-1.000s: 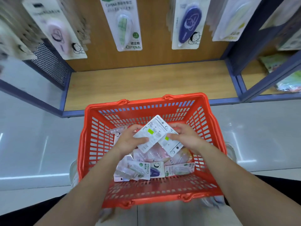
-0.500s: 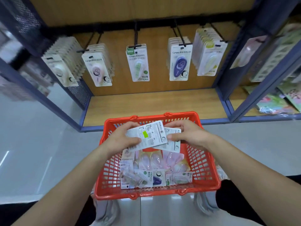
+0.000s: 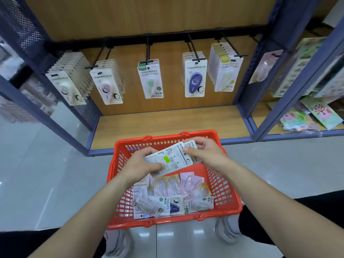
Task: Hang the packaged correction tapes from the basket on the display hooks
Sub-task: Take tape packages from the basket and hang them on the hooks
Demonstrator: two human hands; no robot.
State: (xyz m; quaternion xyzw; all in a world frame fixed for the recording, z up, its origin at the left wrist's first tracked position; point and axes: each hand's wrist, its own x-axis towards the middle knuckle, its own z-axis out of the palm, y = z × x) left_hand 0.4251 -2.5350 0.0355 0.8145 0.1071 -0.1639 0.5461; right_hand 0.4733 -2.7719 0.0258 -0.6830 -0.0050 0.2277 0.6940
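Observation:
A red plastic basket (image 3: 229, 196) rests in front of me with several packaged correction tapes (image 3: 167, 198) lying in its bottom. Above the basket both hands hold a small stack of packs (image 3: 173, 159), white printed backs up, one with a green sticker. My left hand (image 3: 143, 162) grips the stack's left end, thumb on top. My right hand (image 3: 202, 153) pinches its right end. Black display hooks (image 3: 148, 51) jut from a rail on the wooden back panel, carrying rows of hanging packs: cream, pink, green (image 3: 151, 80), purple (image 3: 195, 79) and yellow.
A wooden shelf base (image 3: 167, 123) lies below the hooks, framed by blue metal uprights (image 3: 249, 75) and a perforated side panel. To the right another bay holds colourful paper packs (image 3: 312, 114). Glossy grey floor surrounds the basket; my shoes show beneath it.
The view has tilted up, bringing the hooks and rail into sight. Both hands have raised the stack of packs a little and squared it, still over the basket.

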